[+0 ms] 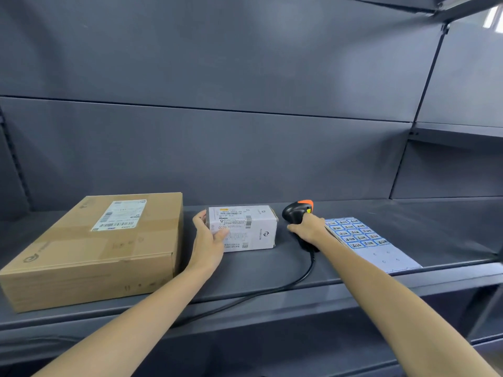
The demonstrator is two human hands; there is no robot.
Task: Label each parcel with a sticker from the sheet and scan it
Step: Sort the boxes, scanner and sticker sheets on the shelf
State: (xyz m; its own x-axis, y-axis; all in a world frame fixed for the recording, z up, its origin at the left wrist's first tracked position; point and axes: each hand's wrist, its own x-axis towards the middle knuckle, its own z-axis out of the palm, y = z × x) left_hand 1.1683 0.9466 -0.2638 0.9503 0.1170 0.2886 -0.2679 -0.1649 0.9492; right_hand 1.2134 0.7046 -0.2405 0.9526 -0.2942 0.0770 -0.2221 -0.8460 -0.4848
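Observation:
A small white parcel [250, 227] with printed labels lies on the dark shelf [272, 270]. My left hand [208, 238] grips its left end, thumb on the front face. A black barcode scanner [295, 212] with an orange top lies just to the parcel's right. My right hand [309, 229] curls around its handle. The sticker sheet [362, 240], with several blue-edged stickers, lies flat to the right of the scanner. A large brown cardboard parcel [109, 248] with a white shipping label sits at the left.
The scanner's black cable [272, 291] runs from the handle down over the shelf's front edge [326, 292]. Grey back panels rise behind the shelf. Another grey shelf unit [462, 131] stands at the right.

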